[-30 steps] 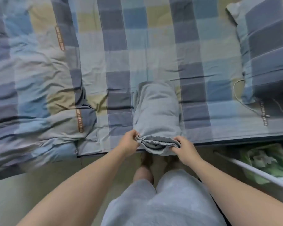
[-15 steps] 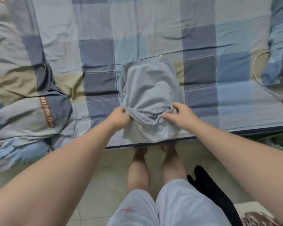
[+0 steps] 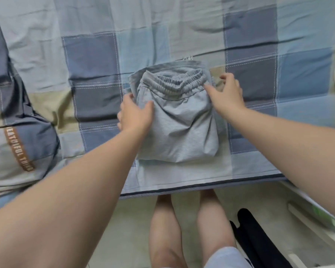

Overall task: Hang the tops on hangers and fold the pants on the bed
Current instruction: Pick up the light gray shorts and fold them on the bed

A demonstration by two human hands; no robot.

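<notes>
Although folded into a compact packet, the light grey jersey pants [image 3: 182,128] remain soft, limp goods. They are judged light, with no stiffness and little slip against cotton. The layers would sag and open out if lifted by one corner. They lie on the blue, grey and beige checked bed sheet [image 3: 89,55] near the front edge of the bed, with the gathered elastic waistband [image 3: 180,84] on top at the far end.

Recommended hold: both side edges at once, pinching through all layers, or flat palms under the packet. The waistband is the firmest part, but lifting by it alone would probably undo the fold.

The left hand [image 3: 135,113] sits at the packet's left edge, thumb lying on the top fabric and fingers running down the side. Whether those fingers pinch the layers or only press them cannot be determined. The right hand [image 3: 226,93] is relaxed, fingers loosely spread, one fingertip touching the right end of the waistband and gripping nothing.

Count:
- Pants: one pair.
- Hands: two.
- Tops: none in view.
- Hangers: none in view.
- Bunched checked quilt with a brown lettered strip [image 3: 21,136]: one, left of the pants and apart from them.
- Black item on the floor [image 3: 259,238]: one, not identifiable.
</notes>
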